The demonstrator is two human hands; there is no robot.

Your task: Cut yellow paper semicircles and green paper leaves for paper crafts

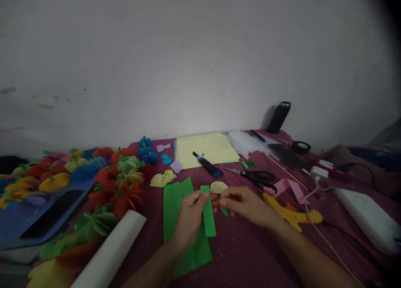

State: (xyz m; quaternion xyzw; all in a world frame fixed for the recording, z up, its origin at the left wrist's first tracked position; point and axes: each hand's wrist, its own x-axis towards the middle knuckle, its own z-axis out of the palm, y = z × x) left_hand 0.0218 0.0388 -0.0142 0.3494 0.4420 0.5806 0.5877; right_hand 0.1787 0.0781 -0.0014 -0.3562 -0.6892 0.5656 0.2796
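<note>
My left hand point(191, 213) is closed, its thumb pressing on a narrow green paper strip point(209, 222). Larger sheets of green paper point(171, 204) lie beneath that hand. My right hand point(239, 202) is just to the right of the strip, fingers bent together at its edge. What those fingers hold, if anything, is hidden. A small green paper piece point(224, 211) shows under the right hand, and a pale yellow paper piece point(218, 187) lies just beyond both hands.
Scissors point(258, 177), a utility knife point(207, 164) and a yellow glue gun point(291, 213) surround the hands. Colourful paper flowers point(125, 171) and a white roll point(111, 250) crowd the left. Yellow paper sheets point(206, 144) lie behind; a white cable point(322, 238) trails at right.
</note>
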